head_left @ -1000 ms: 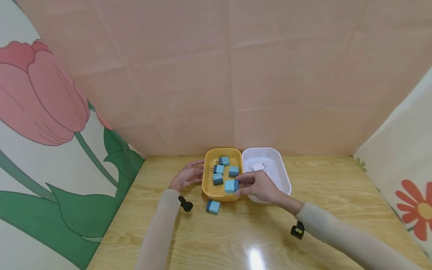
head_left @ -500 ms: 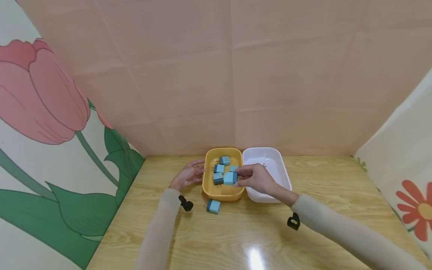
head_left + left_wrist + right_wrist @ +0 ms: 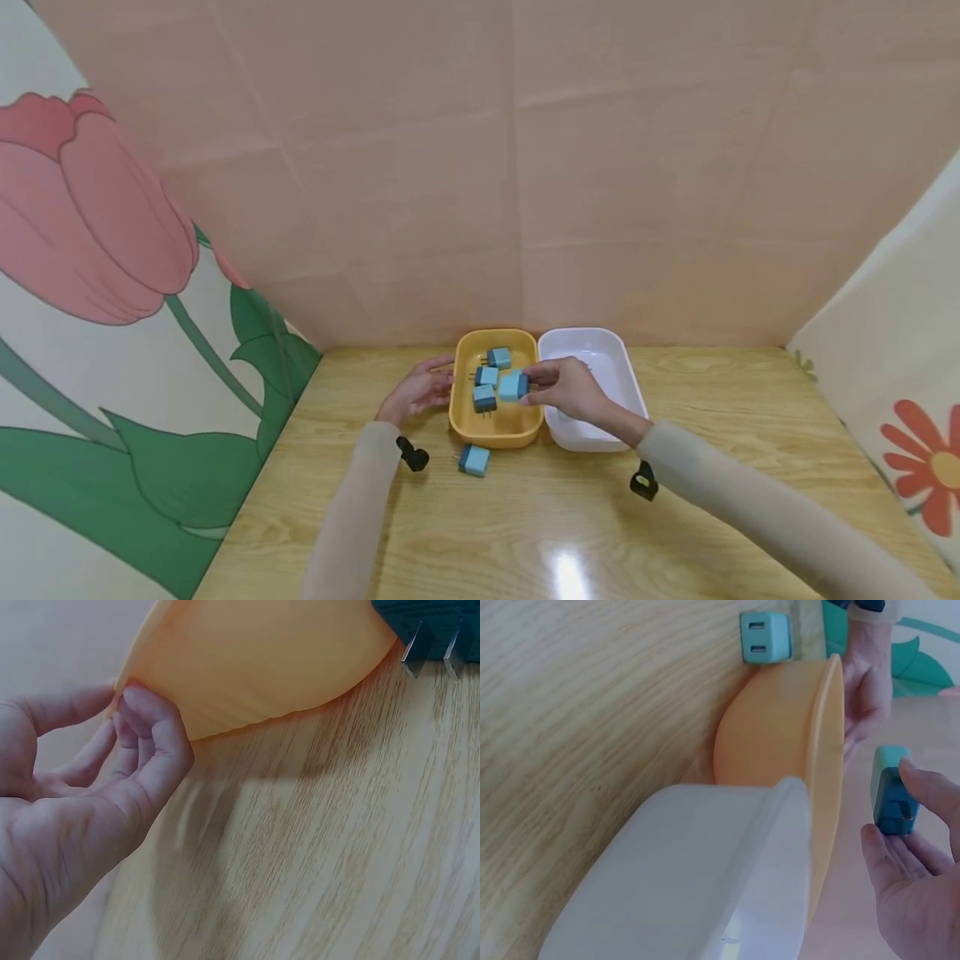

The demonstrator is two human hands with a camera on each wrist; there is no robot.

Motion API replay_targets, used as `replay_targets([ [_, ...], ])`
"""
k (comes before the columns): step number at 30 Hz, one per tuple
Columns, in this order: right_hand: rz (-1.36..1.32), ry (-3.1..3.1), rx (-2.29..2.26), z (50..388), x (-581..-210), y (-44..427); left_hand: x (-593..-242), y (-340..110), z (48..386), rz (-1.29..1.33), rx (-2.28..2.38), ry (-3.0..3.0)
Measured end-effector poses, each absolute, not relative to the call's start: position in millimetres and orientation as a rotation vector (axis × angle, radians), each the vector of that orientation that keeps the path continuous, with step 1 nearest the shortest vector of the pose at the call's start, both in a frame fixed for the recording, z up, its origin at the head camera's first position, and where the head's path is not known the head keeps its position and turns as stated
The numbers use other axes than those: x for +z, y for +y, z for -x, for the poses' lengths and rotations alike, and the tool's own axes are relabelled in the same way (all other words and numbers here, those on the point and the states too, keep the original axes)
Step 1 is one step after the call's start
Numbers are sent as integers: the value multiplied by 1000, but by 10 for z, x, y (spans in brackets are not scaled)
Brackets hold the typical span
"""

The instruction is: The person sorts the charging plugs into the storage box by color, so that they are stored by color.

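Observation:
My right hand (image 3: 576, 388) pinches a light-and-dark-blue charger plug (image 3: 513, 387) between thumb and fingers, above the right side of a yellow tray (image 3: 504, 438). In the right wrist view, the held charger plug (image 3: 891, 787) has its dark, pronged face towards the camera. Several similar plugs, such as this blue charger plug (image 3: 485, 398), lie in the tray; one is mostly hidden behind the held one. My left hand (image 3: 417, 392) stays at the tray's left side. In the left wrist view, its fingertips touch the rim and outer wall of the yellow tray (image 3: 255, 660).
A white tray (image 3: 594, 337) stands against the yellow tray's right side; prongs of something show in it, partly hidden by my right hand. One blue charger plug (image 3: 474, 461) lies on the wooden table (image 3: 480, 533) before the yellow tray. A pinkish backdrop (image 3: 420, 183) rises behind.
My right hand has carried the held charger plug farther back over the yellow tray, covering more of the plug behind it. My left hand has not moved.

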State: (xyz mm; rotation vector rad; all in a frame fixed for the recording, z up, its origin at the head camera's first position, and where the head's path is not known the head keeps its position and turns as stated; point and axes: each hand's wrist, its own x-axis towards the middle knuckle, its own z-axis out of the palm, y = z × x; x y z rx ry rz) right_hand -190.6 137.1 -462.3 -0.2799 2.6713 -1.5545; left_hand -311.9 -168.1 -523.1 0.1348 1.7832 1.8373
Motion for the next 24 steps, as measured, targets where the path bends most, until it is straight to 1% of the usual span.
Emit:
replay_targets([
  [10,269,2713,-1512,2066,-4725,1371,-5233,-1679,3093,-142,1845,1781],
  [24,282,2796,-1429,2178,-4803,1348,-5254,-1683,3119,-129,1871,1755],
])
